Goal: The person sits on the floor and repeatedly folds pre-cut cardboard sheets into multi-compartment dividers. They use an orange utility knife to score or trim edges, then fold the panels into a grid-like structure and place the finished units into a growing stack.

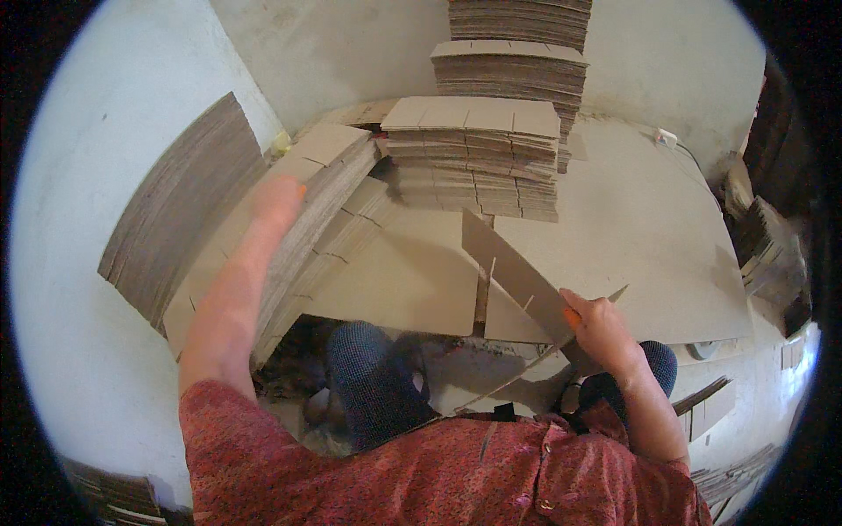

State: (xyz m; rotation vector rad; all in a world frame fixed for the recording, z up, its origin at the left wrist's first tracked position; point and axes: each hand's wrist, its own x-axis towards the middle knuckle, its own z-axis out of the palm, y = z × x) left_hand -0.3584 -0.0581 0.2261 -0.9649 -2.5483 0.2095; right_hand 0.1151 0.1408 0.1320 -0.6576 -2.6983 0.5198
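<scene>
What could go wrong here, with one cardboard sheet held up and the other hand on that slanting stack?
The right hand grips the cardboard sheet by one end only, so it might bend or slip. The left hand is on the leaning stack, which might slide. Bare fingers risk cuts from the edges.

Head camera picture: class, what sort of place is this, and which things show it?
Probably a small cardboard-box workshop. Tall stacks of flat cardboard blanks stand against a bare wall, the right hand holds a slotted cardboard sheet, and the left hand rests on a leaning pile of blanks.
</scene>
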